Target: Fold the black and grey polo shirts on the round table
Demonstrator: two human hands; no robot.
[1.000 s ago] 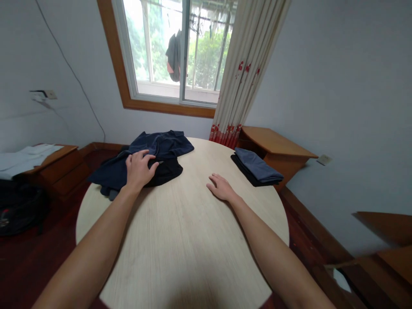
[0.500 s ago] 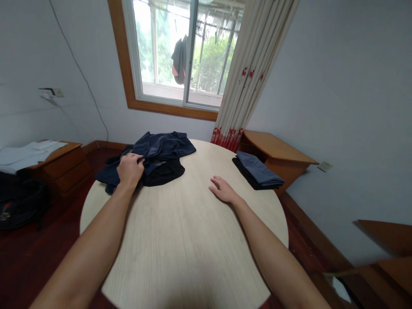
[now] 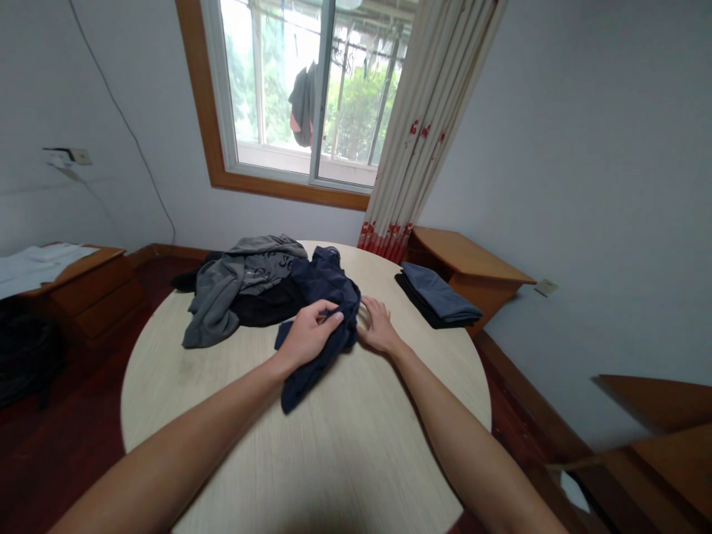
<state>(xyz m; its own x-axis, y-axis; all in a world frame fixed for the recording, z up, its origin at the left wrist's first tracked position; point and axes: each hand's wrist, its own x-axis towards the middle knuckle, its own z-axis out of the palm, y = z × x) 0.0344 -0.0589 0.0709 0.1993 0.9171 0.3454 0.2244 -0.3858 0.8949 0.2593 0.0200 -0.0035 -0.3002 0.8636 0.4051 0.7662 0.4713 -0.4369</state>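
Note:
My left hand [image 3: 308,337] is closed on a crumpled navy garment [image 3: 322,285] at the middle of the round pale wooden table [image 3: 334,445]. The garment's lower end hangs out below my fist onto the tabletop. My right hand [image 3: 379,326] lies beside the garment's right edge, fingers stretched toward it and touching the cloth. Behind the navy piece sits a loose heap with a grey garment [image 3: 233,285] on top of black cloth [image 3: 261,305].
A folded stack of blue and black clothes [image 3: 437,297] rests at the table's right edge. A wooden side table [image 3: 472,259] stands behind it by the curtain [image 3: 423,126]. A low wooden cabinet [image 3: 72,282] is at the left; a window [image 3: 300,89] faces me.
My left hand has pulled the navy garment off the heap toward the table's middle, uncovering the grey garment. My right hand has shifted slightly to meet the cloth.

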